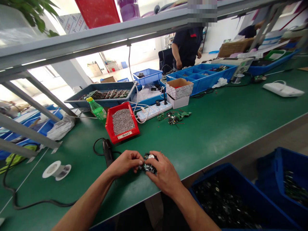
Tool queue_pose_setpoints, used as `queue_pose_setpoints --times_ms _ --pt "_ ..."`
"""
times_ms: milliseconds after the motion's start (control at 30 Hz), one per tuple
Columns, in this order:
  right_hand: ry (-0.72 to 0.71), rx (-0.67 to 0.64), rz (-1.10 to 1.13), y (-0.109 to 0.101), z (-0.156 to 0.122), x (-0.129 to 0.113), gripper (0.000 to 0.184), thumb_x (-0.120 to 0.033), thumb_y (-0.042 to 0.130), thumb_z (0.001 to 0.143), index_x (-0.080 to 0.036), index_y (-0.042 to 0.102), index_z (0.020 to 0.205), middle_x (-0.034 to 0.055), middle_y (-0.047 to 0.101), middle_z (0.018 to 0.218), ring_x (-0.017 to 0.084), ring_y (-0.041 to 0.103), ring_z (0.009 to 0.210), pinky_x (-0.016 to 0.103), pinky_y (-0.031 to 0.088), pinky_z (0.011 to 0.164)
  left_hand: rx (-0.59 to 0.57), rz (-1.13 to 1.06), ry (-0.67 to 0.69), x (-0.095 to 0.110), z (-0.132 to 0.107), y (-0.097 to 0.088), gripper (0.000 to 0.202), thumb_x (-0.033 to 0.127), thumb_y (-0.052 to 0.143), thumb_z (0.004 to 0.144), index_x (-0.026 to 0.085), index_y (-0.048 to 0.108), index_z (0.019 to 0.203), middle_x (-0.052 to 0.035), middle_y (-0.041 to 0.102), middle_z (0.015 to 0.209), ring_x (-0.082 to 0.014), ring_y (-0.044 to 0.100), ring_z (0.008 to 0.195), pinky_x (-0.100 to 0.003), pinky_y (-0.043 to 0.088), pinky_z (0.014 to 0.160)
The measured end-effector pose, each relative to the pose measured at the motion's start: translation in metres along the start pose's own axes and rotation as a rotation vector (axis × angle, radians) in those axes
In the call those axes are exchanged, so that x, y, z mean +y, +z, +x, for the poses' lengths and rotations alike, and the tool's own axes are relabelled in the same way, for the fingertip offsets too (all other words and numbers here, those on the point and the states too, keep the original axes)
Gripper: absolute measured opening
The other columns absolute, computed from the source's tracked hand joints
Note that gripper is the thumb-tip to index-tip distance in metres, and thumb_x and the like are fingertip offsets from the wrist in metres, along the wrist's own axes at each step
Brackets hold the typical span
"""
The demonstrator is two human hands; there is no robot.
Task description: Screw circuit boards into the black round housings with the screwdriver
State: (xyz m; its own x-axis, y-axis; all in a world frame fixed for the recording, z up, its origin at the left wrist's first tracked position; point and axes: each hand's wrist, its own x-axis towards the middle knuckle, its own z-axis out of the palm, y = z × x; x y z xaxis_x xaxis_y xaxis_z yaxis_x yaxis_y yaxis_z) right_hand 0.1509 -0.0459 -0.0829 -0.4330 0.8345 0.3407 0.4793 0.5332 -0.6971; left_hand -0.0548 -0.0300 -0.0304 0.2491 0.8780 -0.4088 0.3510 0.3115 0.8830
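My right hand (pixel 165 170) is wrapped around a small round electronic assembly (pixel 149 166), with green circuit board, dark parts and a pale disc on it. At its left edge my left hand (pixel 130 163) is closed in a pinch; what lies between the fingertips is too small to make out. Both hands are low over the green table (pixel 211 125), near its front edge. A black corded hand tool (pixel 107 151) lies just beyond my left hand. Past it stands a red bin (pixel 112 128) full of small metal pieces.
Loose circuit boards (pixel 175 118) lie by a white power strip (pixel 154 110). A wire spool (pixel 57 170) is at left, a green bottle (pixel 97 109) behind. Blue crates (pixel 226 168) of dark parts stand below the front edge. Across the table stands another person (pixel 187 48).
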Motion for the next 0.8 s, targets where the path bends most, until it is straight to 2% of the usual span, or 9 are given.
queue_pose_setpoints --times_ms 200,400,600,733,800 --pt "-0.002 -0.001 -0.007 0.0 0.001 0.001 0.034 -0.017 0.073 0.077 -0.029 0.064 0.108 0.0061 0.055 0.128 0.026 0.057 0.113 0.047 0.042 0.105 -0.008 0.018 -0.023 0.003 -0.002 0.0 0.026 0.036 0.071 0.075 0.012 0.062 0.081 0.0014 0.057 0.066 -0.011 0.056 0.056 -0.027 0.052 0.056" --pt "0.0 0.002 -0.009 0.0 0.001 0.001 0.037 -0.016 0.073 0.077 -0.029 0.064 0.11 0.0066 0.054 0.129 0.026 0.056 0.113 0.047 0.043 0.104 -0.01 0.075 -0.048 0.007 0.001 0.003 0.027 0.037 0.071 0.076 0.012 0.062 0.082 0.0008 0.059 0.068 -0.0108 0.058 0.055 -0.026 0.053 0.056" --pt "0.008 -0.01 -0.011 -0.003 0.001 -0.002 0.036 -0.015 0.071 0.078 -0.029 0.063 0.11 0.0065 0.054 0.13 0.027 0.055 0.114 0.046 0.044 0.102 -0.008 0.118 -0.074 0.007 0.007 0.003 0.031 0.038 0.075 0.07 0.015 0.055 0.077 0.0023 0.058 0.065 -0.0117 0.057 0.051 -0.026 0.052 0.051" --pt "0.023 -0.012 0.022 -0.003 0.001 -0.003 0.049 -0.014 0.07 0.077 -0.028 0.057 0.122 0.0075 0.055 0.129 0.027 0.054 0.116 0.047 0.044 0.102 -0.05 0.165 -0.045 0.011 0.007 -0.004 0.029 0.039 0.073 0.072 0.016 0.056 0.077 0.0018 0.058 0.065 -0.0116 0.056 0.052 -0.024 0.048 0.05" --pt "0.028 -0.009 0.041 -0.003 0.001 -0.003 0.057 -0.013 0.069 0.076 -0.028 0.052 0.129 0.0078 0.055 0.13 0.028 0.054 0.117 0.048 0.043 0.104 0.015 0.219 0.045 0.018 0.013 -0.016 0.028 0.041 0.07 0.075 0.016 0.058 0.078 0.0011 0.059 0.066 -0.0119 0.056 0.054 -0.025 0.047 0.053"
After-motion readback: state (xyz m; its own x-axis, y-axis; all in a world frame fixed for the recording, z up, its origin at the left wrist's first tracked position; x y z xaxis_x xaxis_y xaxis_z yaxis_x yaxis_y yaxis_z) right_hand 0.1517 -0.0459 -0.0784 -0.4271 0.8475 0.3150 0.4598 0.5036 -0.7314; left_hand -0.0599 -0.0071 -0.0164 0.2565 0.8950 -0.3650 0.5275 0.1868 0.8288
